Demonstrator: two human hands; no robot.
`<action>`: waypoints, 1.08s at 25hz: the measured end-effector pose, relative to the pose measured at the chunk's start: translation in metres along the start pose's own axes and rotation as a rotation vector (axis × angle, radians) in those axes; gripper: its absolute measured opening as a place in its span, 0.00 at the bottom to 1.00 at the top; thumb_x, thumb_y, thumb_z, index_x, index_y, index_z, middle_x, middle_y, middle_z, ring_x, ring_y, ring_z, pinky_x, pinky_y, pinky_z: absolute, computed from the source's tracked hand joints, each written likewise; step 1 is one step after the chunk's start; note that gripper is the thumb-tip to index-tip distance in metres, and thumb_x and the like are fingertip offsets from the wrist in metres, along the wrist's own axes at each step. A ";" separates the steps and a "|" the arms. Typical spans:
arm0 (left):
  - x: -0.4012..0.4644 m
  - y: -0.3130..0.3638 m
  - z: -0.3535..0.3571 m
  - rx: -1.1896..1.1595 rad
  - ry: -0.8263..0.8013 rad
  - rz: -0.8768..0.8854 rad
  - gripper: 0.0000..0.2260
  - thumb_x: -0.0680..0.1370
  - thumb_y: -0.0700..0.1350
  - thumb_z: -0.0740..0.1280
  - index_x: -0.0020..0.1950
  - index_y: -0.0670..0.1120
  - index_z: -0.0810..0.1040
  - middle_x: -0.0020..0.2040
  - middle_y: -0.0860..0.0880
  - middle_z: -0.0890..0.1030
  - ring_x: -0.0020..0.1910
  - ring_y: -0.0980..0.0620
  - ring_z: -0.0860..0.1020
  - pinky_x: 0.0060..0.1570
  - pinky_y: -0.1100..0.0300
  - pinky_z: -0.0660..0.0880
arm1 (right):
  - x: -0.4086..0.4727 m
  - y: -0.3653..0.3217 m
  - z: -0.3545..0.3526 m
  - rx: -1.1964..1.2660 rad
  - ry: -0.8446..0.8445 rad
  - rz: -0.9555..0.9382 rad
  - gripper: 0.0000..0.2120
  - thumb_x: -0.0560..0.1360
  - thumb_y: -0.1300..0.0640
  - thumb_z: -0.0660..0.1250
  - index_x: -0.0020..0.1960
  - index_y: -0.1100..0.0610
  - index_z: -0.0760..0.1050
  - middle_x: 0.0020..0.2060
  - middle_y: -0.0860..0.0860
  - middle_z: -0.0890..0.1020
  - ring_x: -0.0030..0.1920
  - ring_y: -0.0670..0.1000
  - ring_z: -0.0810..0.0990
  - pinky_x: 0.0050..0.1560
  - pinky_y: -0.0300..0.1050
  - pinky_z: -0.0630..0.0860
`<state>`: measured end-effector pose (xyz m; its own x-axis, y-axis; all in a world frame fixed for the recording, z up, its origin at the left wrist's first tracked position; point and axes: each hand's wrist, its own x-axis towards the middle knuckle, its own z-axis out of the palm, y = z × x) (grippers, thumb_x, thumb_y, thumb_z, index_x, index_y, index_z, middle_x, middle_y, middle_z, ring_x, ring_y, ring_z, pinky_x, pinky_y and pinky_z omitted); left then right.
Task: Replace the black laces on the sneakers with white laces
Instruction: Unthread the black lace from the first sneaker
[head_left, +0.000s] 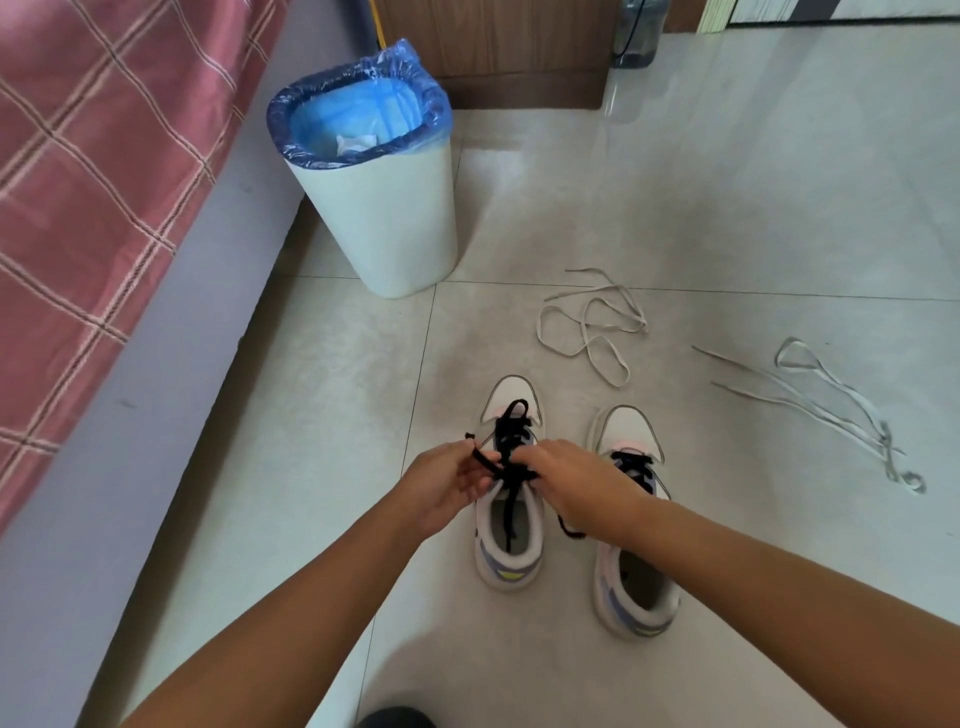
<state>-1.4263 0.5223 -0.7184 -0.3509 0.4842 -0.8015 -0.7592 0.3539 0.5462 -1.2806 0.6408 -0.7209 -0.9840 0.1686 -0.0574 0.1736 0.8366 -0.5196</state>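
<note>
Floor: pale glossy tiles (727, 182) with thin grout lines are seen across the room, and light is reflected in them.
Bed: a pink checked cover (88, 171) over a grey side panel is seen along the left edge.
Bin: a white waste bin (384, 218) lined with a blue bag is stood on the floor beside the bed; something white is seen inside.
Far wall: a brown wooden cabinet base (519, 57) and a clear water jug (636, 31) are seen at the top.
Left hand (447, 483): one end of the black lace (511, 441) is pinched between curled fingers and thumb, left of the shoe's tongue.
Left sneaker (509, 540): white with blue and yellow marks at the heel, it is set on the floor toe away; its black lace is threaded, with a loose end dropped into the opening.
Right hand (566, 483): fingers are curled round the lace at the knot.
Right sneaker (631, 577): stood just beside the first, it is black-laced and partly hidden by the right forearm.
White laces: one (589, 327) is coiled loosely beyond the shoes; a second (831, 405) is stretched out farther right.
</note>
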 end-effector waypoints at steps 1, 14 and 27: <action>0.002 -0.001 -0.001 -0.019 0.017 -0.012 0.05 0.81 0.39 0.59 0.49 0.41 0.73 0.37 0.45 0.83 0.36 0.50 0.80 0.33 0.62 0.76 | -0.001 0.001 0.002 -0.284 0.082 -0.224 0.12 0.74 0.64 0.64 0.56 0.55 0.77 0.44 0.53 0.79 0.42 0.52 0.77 0.41 0.43 0.73; 0.005 -0.001 0.004 0.085 0.028 0.004 0.08 0.81 0.39 0.58 0.46 0.41 0.75 0.36 0.45 0.78 0.34 0.51 0.75 0.36 0.61 0.73 | 0.022 -0.012 -0.014 -0.698 0.071 -0.559 0.07 0.65 0.59 0.70 0.42 0.50 0.79 0.34 0.47 0.80 0.32 0.48 0.77 0.41 0.43 0.78; 0.002 -0.004 0.009 0.216 0.023 0.039 0.06 0.82 0.40 0.57 0.46 0.43 0.71 0.33 0.48 0.74 0.30 0.53 0.72 0.29 0.62 0.71 | 0.025 -0.016 -0.004 1.155 0.248 0.932 0.10 0.82 0.56 0.55 0.47 0.59 0.71 0.40 0.53 0.77 0.39 0.49 0.76 0.43 0.45 0.74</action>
<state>-1.4193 0.5290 -0.7200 -0.3918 0.4832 -0.7830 -0.6107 0.5000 0.6141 -1.3078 0.6335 -0.7100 -0.4902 0.5737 -0.6562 0.4735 -0.4568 -0.7531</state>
